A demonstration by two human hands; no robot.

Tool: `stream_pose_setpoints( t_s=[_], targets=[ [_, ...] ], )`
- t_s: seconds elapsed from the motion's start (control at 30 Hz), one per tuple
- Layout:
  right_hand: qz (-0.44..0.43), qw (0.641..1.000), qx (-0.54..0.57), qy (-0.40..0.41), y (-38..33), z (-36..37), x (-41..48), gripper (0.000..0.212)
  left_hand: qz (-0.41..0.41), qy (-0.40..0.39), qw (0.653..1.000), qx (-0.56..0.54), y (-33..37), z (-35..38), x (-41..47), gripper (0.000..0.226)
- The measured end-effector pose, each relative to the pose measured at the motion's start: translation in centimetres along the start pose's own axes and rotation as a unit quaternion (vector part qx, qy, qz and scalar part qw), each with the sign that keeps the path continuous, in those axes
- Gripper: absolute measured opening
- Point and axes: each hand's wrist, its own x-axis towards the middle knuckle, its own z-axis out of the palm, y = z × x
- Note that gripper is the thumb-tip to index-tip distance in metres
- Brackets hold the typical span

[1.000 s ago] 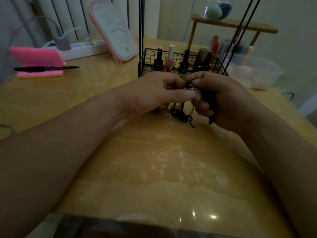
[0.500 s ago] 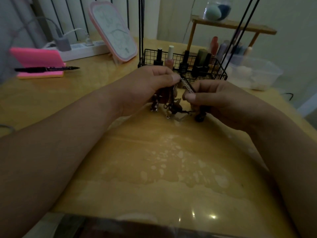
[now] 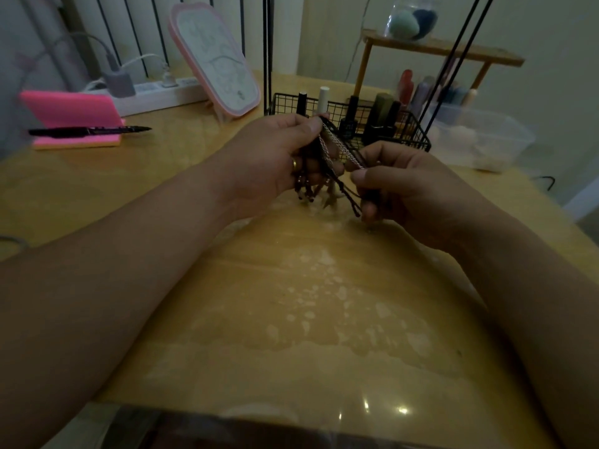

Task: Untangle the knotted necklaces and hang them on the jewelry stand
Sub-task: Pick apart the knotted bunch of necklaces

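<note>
— Your left hand (image 3: 278, 157) pinches the top of a knotted bunch of dark cord necklaces (image 3: 311, 186), held just above the yellow wooden desk (image 3: 291, 303). Your right hand (image 3: 405, 189) pinches the far end of a thin silver chain necklace (image 3: 343, 149), drawn taut between the two.

— Where could it go wrong?

— Pull that chain harder and you will likely cinch the knot rather than free it, or snap a fine link. The dark ends dangle near the black wire basket of nail polish bottles (image 3: 418, 137). Swing them and they may snag the mesh.

— And the stand?

— Nothing hangs on it yet. Thin black rods (image 3: 267, 43) rise behind the basket, but you cannot tell from this view whether they are the stand.
</note>
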Motion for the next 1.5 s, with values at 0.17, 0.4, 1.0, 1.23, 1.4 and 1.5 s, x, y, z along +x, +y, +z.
stream_pose_setpoints(
  t_s=[0.17,0.4,1.0,1.23,1.4,1.5],
  targets=[
    [0.019,1.000,-0.005,-0.003,0.1,0.0,0.0,0.013,0.005,-0.006,0.999,-0.042,0.0,0.1,0.1,0.023],
    [0.027,1.000,-0.014,0.003,0.0,-1.0,0.1,0.019,0.001,0.018,1.000,-0.011,0.6,-0.6,-0.2,0.034],
    [-0.049,0.979,-0.196,0.017,0.0,1.0,-0.6,0.025,-0.004,-0.083,0.993,0.079,1.1,0.1,-1.2,0.012],
    [-0.047,0.997,-0.047,0.047,-0.6,-0.1,-0.3,0.011,0.001,-0.027,0.982,0.187,0.8,-0.2,-0.8,0.017],
    [-0.013,0.996,0.087,0.023,-0.7,-0.4,-0.2,0.010,-0.030,-0.031,0.985,0.168,0.8,-0.1,-0.7,0.032],
    [-0.005,0.997,0.076,0.032,-0.5,-0.8,0.0,0.007,-0.031,-0.033,0.988,0.148,0.9,-0.4,-0.6,0.021]
  ],
)
